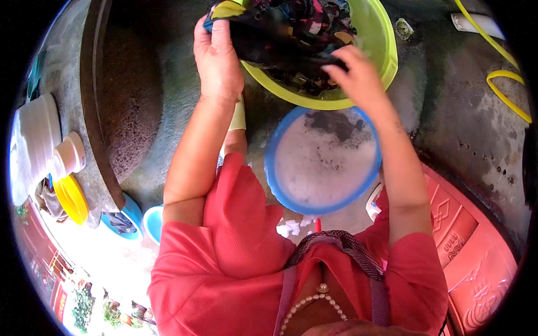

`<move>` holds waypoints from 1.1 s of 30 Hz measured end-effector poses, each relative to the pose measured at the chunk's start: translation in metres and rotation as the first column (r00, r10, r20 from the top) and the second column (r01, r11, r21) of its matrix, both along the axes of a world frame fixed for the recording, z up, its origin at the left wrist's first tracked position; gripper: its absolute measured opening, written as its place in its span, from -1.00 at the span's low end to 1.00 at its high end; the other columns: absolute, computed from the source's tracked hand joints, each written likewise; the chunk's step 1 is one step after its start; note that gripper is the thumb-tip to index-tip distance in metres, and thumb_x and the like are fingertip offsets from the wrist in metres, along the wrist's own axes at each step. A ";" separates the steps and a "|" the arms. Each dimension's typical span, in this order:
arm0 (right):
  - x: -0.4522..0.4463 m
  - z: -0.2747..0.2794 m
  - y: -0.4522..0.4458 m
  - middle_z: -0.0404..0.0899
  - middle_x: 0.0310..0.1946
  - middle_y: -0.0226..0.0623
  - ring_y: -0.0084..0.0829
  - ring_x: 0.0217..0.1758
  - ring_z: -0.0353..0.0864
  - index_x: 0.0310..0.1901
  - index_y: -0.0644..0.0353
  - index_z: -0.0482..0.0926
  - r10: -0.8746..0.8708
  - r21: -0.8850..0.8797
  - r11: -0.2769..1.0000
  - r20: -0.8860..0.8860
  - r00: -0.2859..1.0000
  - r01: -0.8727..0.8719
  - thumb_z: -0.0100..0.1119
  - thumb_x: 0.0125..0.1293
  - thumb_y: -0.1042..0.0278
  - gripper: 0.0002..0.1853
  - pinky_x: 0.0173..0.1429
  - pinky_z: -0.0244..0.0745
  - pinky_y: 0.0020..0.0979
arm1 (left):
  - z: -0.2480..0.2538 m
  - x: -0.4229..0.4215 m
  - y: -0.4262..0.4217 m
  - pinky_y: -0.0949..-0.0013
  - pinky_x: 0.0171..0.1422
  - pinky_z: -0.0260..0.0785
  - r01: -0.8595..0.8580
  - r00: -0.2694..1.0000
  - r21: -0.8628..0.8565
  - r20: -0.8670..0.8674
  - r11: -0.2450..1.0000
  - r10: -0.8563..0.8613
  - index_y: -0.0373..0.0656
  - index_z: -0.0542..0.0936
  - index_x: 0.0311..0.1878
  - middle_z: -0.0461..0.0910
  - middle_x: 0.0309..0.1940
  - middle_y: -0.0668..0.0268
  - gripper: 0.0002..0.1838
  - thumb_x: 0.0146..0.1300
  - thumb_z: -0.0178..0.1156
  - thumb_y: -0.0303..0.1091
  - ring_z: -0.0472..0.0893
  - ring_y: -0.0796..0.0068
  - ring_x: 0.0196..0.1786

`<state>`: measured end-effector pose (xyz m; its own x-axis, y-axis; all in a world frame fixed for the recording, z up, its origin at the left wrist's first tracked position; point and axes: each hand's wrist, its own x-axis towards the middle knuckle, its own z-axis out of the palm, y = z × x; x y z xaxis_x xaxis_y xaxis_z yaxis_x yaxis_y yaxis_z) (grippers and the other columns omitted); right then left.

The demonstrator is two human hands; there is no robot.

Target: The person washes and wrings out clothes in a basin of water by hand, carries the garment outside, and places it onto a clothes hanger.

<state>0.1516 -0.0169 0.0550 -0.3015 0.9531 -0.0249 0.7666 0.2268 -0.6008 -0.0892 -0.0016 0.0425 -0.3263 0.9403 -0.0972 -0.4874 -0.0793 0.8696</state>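
A dark cloth with coloured patches is stretched above the lime-green basin at the top of the head view. My left hand is closed on its left end, thumb up, near a yellow patch. At the cloth's right end, my right hand pinches the edge with bent fingers, slightly blurred. More dark patterned fabric lies inside the lime-green basin. Just below this basin stands a blue-rimmed basin full of foamy, greyish water.
A curved concrete wall rises on the left, with white tubs and a yellow basin beside it. Light-blue basins sit below. A red moulded panel is at lower right; a yellow hose runs at upper right.
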 end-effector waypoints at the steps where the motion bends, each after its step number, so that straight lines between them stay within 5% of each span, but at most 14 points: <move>1: 0.008 0.009 0.002 0.53 -0.25 -0.18 -0.22 -0.20 0.56 -0.13 0.26 0.51 0.014 0.223 0.975 -0.052 0.999 -0.002 0.32 0.10 0.31 -0.66 -0.08 0.46 -0.36 | -0.001 -0.003 0.002 0.40 -0.15 0.48 -0.023 0.998 0.013 -0.066 1.000 0.024 -0.13 0.43 0.02 0.55 -0.19 0.31 -0.76 0.37 0.02 -0.24 0.55 0.53 -0.19; 2: 0.013 0.021 0.000 0.56 -0.28 -0.23 -0.32 -0.15 0.57 -0.15 0.27 0.52 -0.034 0.305 0.947 -0.226 0.973 0.104 0.32 0.10 0.36 -0.69 -0.02 0.45 -0.42 | 0.002 -0.004 -0.006 0.55 -0.31 0.42 0.032 0.995 -0.110 -0.086 0.993 -0.041 -0.13 0.45 -0.01 0.56 -0.34 0.37 -0.80 0.34 0.07 -0.32 0.52 0.63 -0.35; 3: 0.008 0.046 -0.004 0.53 -0.16 -0.25 -0.33 -0.08 0.56 -0.13 0.25 0.51 -0.200 0.027 0.967 -0.536 0.820 0.253 0.33 0.09 0.38 -0.68 0.04 0.44 -0.42 | 0.003 0.001 -0.008 0.62 -0.41 0.37 0.049 0.988 -0.130 -0.141 0.990 -0.067 -0.14 0.48 -0.02 0.54 -0.44 0.42 -0.80 0.34 0.08 -0.33 0.48 0.67 -0.46; 5: -0.003 0.076 -0.008 0.42 0.03 -0.22 -0.25 0.09 0.46 -0.08 0.21 0.47 -0.131 0.024 0.975 -0.740 0.660 0.221 0.40 0.01 0.38 -0.58 0.18 0.36 -0.35 | 0.006 0.018 -0.013 0.53 -0.25 0.41 0.191 0.948 -0.144 -0.228 0.971 -0.221 -0.19 0.55 -0.06 0.54 -0.39 0.37 -0.81 0.31 0.10 -0.36 0.51 0.57 -0.35; 7: -0.010 0.075 -0.009 0.23 0.19 -0.17 -0.17 0.25 0.30 0.02 0.16 0.39 0.157 0.333 0.942 -0.335 0.929 -0.039 0.45 -0.10 0.43 -0.41 0.32 0.20 -0.27 | -0.006 0.040 -0.011 0.41 -0.03 0.37 0.350 0.831 0.022 -0.470 0.936 -0.299 -0.25 0.59 -0.10 0.55 -0.28 0.29 -0.80 0.25 0.13 -0.41 0.51 0.45 -0.17; 8: -0.022 0.079 -0.012 0.15 0.24 -0.14 -0.11 0.34 0.17 0.11 0.09 0.31 0.197 0.348 0.926 -0.109 0.974 -0.148 0.47 -0.18 0.47 -0.25 0.41 0.06 -0.23 | 0.000 0.046 -0.017 0.34 0.11 0.29 0.447 0.811 0.015 -0.430 0.894 -0.398 -0.27 0.60 -0.11 0.54 -0.22 0.22 -0.78 0.18 0.17 -0.43 0.47 0.35 -0.04; 12: -0.025 0.025 -0.015 0.03 0.31 -0.08 0.03 0.34 0.16 0.33 -0.15 0.13 0.206 -0.009 0.978 -0.132 0.970 -0.209 0.38 -0.11 0.51 -0.07 0.34 0.24 -0.16 | 0.013 0.033 -0.018 0.46 0.16 0.29 0.815 0.558 -0.140 -0.066 0.562 -0.827 -0.34 0.39 0.19 0.54 -0.07 0.28 -0.46 0.05 0.11 -0.53 0.50 0.51 -0.01; 13: -0.021 0.011 -0.010 0.01 0.33 -0.08 0.04 0.33 0.16 0.34 -0.18 0.13 0.202 -0.094 0.972 -0.147 0.968 -0.217 0.36 -0.10 0.52 -0.07 0.33 0.26 -0.15 | 0.008 0.028 -0.018 0.45 0.17 0.29 0.787 0.607 -0.069 -0.092 0.613 -0.789 -0.34 0.34 0.22 0.53 -0.04 0.27 -0.44 0.08 0.13 -0.48 0.49 0.52 0.02; 15: -0.018 -0.020 -0.010 -0.02 0.35 -0.08 0.05 0.33 0.17 0.34 -0.23 0.14 0.224 -0.199 0.955 -0.008 0.975 -0.221 0.34 -0.08 0.52 -0.09 0.31 0.28 -0.13 | -0.016 0.017 -0.015 0.34 0.24 0.25 0.680 0.507 -0.387 -0.366 0.623 -0.781 -0.24 0.31 0.26 0.52 0.01 0.19 -0.41 0.13 0.17 -0.36 0.47 0.35 0.12; 18: -0.023 -0.064 -0.003 -0.04 0.37 -0.09 0.07 0.33 0.17 0.32 -0.27 0.19 0.266 -0.204 0.957 0.347 0.900 -0.205 0.31 -0.06 0.52 -0.13 0.30 0.29 -0.09 | -0.031 0.012 -0.018 0.06 0.35 0.10 0.454 0.057 -0.206 -0.964 0.867 -0.259 -0.09 0.31 0.28 0.43 0.13 0.12 -0.37 0.16 0.21 -0.12 0.32 0.16 0.28; 20: -0.023 -0.085 0.007 -0.04 0.37 -0.08 0.09 0.32 0.17 0.32 -0.28 0.21 0.248 -0.182 0.966 0.428 0.869 -0.186 0.30 -0.05 0.51 -0.15 0.29 0.30 -0.07 | -0.043 0.019 -0.021 -0.10 0.37 -0.02 0.496 -0.093 -0.195 -0.981 0.846 -0.172 -0.02 0.31 0.28 0.35 0.21 0.11 -0.34 0.15 0.20 0.01 0.21 0.10 0.35; 23: -0.025 -0.107 0.037 -0.01 0.38 -0.05 -0.06 0.32 0.22 0.36 -0.25 0.14 0.288 -0.409 0.910 0.527 0.800 -0.059 0.19 0.14 0.42 -0.25 0.30 0.30 -0.14 | -0.071 0.026 -0.025 -0.23 0.38 -0.15 0.540 -0.284 -0.260 -0.952 0.800 -0.117 0.04 0.32 0.29 0.23 0.31 0.21 -0.29 0.16 0.06 0.24 0.08 0.18 0.43; 26: 0.044 -0.275 0.077 -0.10 0.44 -0.17 -0.24 0.44 0.06 0.37 -0.04 0.13 0.272 -0.372 0.925 0.495 0.825 -0.082 0.13 0.15 0.55 -0.27 0.36 0.20 -0.19 | -0.074 0.028 -0.028 -0.21 0.41 -0.16 0.516 -0.392 -0.318 -0.913 0.795 -0.111 0.06 0.34 0.30 0.24 0.32 0.29 -0.28 0.18 -0.05 0.31 0.08 0.22 0.43; 33: 0.005 -0.168 0.056 0.02 0.39 -0.11 -0.17 0.38 0.15 0.33 0.10 0.19 0.332 -0.478 0.873 0.727 0.600 0.095 0.15 0.21 0.29 -0.36 0.34 0.21 -0.17 | -0.077 0.025 -0.030 -0.21 0.40 -0.14 0.547 -0.346 -0.290 -0.933 0.785 -0.104 0.02 0.34 0.29 0.26 0.31 0.27 -0.28 0.15 0.03 0.26 0.14 0.20 0.40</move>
